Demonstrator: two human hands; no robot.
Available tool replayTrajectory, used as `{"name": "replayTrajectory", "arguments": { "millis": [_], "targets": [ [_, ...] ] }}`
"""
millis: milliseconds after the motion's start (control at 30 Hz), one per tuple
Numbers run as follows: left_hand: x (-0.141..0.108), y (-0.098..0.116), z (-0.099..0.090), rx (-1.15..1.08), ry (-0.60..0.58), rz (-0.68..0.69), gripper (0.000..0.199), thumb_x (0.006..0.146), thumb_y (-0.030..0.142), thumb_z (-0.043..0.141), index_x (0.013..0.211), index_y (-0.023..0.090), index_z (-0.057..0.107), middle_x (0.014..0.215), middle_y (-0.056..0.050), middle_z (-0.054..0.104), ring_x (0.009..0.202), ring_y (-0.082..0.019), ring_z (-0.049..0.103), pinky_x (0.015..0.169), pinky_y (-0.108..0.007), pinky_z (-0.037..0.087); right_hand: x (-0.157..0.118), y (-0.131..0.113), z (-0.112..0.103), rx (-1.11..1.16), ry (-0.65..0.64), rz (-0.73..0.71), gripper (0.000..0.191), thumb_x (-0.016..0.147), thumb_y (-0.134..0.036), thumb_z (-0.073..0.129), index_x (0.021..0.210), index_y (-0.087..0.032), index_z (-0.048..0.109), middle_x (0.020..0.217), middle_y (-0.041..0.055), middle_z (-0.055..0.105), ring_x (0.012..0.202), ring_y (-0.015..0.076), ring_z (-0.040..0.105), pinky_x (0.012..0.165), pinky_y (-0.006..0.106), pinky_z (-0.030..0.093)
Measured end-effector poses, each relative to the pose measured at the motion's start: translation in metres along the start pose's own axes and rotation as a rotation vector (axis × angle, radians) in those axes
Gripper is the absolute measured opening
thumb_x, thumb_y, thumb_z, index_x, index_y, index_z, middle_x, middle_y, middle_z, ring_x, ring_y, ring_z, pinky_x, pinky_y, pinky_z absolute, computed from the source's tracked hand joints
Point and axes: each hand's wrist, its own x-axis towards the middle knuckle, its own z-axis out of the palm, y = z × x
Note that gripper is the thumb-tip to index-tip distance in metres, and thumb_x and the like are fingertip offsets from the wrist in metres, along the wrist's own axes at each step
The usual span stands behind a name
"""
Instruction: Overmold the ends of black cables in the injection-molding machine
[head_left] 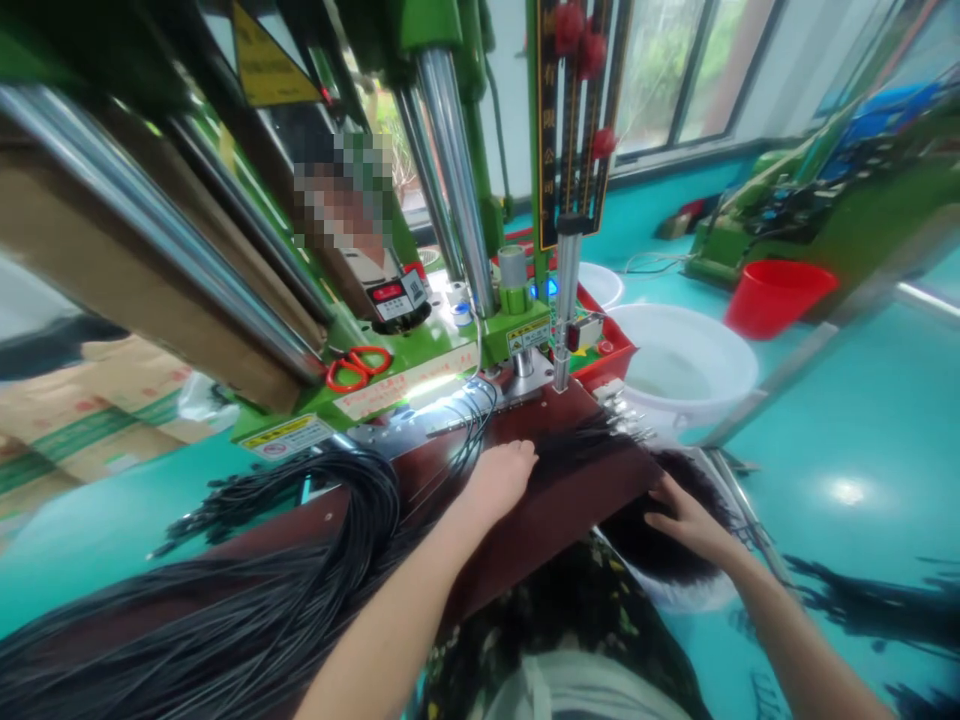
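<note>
We log black cables [277, 585] draped along the brown tabletop [559, 510]; probably light, limp, tangle-prone, best gripped near their ends. Our left hand [504, 475] curls over it, grip unclear; our right hand [688, 518] sits loosely open by its right edge.

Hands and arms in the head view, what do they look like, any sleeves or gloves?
The left grip and right grip are ungloved human hands. The left forearm and right forearm are bare as far as they show: no sleeve, watch, cable or marking visible. Any ring is too blurred to tell.
</note>
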Motion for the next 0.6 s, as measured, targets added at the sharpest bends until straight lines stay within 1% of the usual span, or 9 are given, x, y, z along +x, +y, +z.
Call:
{"name": "replayTrajectory", "arguments": {
  "millis": [133,200,233,333,400,467,500,533,600],
  "targets": [
    [-0.002,-0.008,-0.013,-0.153,0.100,-0.072,0.021,0.090,0.024,0.030,0.091,0.013,0.048,0.082,-0.009,0.059,0.075,-0.020,0.059,0.067,-0.030,0.042,-0.001,0.001,0.000,-0.036,-0.008,-0.020,0.075,0.073,-0.034,0.054,0.138,-0.011,0.024,0.128,0.0162,0.047,0.110,0.0258,0.051,0.094,0.044,0.041],
    [-0.009,-0.013,-0.021,-0.390,0.171,-0.101,0.018,0.090,0.027,0.031,0.090,0.015,0.046,0.075,-0.004,0.056,0.068,-0.016,0.056,0.062,-0.027,0.041,-0.002,-0.002,-0.006,-0.109,-0.017,-0.052,0.072,0.074,-0.030,0.052,0.138,-0.012,0.026,0.131,0.0154,0.044,0.110,0.0252,0.050,0.094,0.043,0.041],
    [-0.013,-0.015,-0.027,-0.545,0.193,-0.109,0.018,0.090,0.030,0.032,0.089,0.017,0.044,0.070,-0.001,0.053,0.062,-0.013,0.054,0.058,-0.024,0.039,-0.002,-0.007,-0.012,-0.173,-0.019,-0.067,0.068,0.073,-0.029,0.053,0.136,-0.013,0.032,0.132,0.0148,0.044,0.111,0.0258,0.050,0.095,0.043,0.040],
    [-0.026,-0.021,-0.044,-1.000,0.192,-0.106,0.022,0.090,0.038,0.032,0.083,0.019,0.040,0.058,0.006,0.043,0.046,-0.007,0.041,0.046,-0.018,0.031,-0.006,-0.039,-0.032,-0.405,-0.047,-0.047,0.040,0.072,-0.028,0.053,0.110,-0.017,0.061,0.112,0.0119,0.061,0.100,0.0299,0.056,0.091,0.045,0.042],
    [-0.032,-0.023,-0.054,-1.175,0.178,-0.092,0.024,0.089,0.041,0.034,0.083,0.019,0.040,0.057,0.007,0.042,0.042,-0.005,0.036,0.043,-0.017,0.028,-0.009,-0.075,-0.041,-0.423,-0.127,-0.033,0.026,0.079,-0.032,0.049,0.091,-0.020,0.068,0.093,0.0090,0.068,0.085,0.0287,0.062,0.079,0.043,0.048],
    [-0.035,-0.024,-0.060,-1.237,0.181,-0.085,0.025,0.088,0.042,0.037,0.086,0.017,0.043,0.056,0.007,0.043,0.042,-0.004,0.035,0.042,-0.016,0.026,-0.011,-0.114,-0.040,-0.255,-0.233,-0.107,0.025,0.083,-0.035,0.049,0.090,-0.023,0.069,0.091,0.0063,0.068,0.082,0.0251,0.062,0.076,0.037,0.049],
    [-0.036,-0.024,-0.061,-1.247,0.190,-0.087,0.027,0.087,0.043,0.039,0.086,0.017,0.044,0.056,0.006,0.042,0.042,-0.004,0.034,0.041,-0.016,0.025,-0.010,-0.132,-0.035,-0.136,-0.269,-0.139,0.025,0.084,-0.036,0.050,0.095,-0.023,0.068,0.094,0.0062,0.068,0.085,0.0243,0.062,0.078,0.036,0.048],
    [-0.036,-0.024,-0.061,-1.250,0.201,-0.090,0.028,0.087,0.043,0.040,0.087,0.016,0.045,0.055,0.007,0.040,0.042,-0.004,0.033,0.041,-0.016,0.024,-0.007,-0.148,-0.026,0.012,-0.294,-0.155,0.027,0.083,-0.037,0.053,0.101,-0.023,0.066,0.098,0.0067,0.067,0.088,0.0241,0.061,0.079,0.036,0.048],
    [-0.036,-0.020,-0.056,-1.252,0.209,-0.085,0.028,0.086,0.043,0.040,0.086,0.015,0.046,0.054,0.007,0.038,0.043,-0.004,0.031,0.041,-0.016,0.023,0.004,-0.172,-0.003,0.387,-0.330,-0.147,0.042,0.081,-0.038,0.058,0.120,-0.023,0.055,0.107,0.0082,0.064,0.097,0.0244,0.059,0.084,0.039,0.046]
  ]
}}
